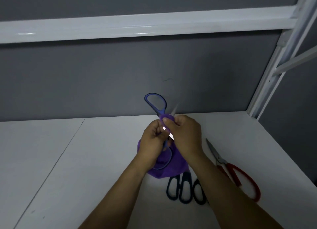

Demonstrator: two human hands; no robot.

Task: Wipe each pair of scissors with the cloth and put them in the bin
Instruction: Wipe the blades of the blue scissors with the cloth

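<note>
I hold a pair of blue-handled scissors (157,102) up above the white table (77,160), spread wide, with one handle loop high and the other low in front of the cloth. My left hand (152,143) grips the scissors near the pivot. A purple cloth (169,167) hangs below both hands. My right hand (186,134) pinches a fold of that cloth around one blade, whose tip sticks out above my fingers. No bin is in view.
Black-handled scissors (180,187) lie on the table under my right forearm, which hides part of them. Red-handled scissors (240,177) lie to their right near the table's right edge. A grey wall and a white frame (274,74) close the back and right.
</note>
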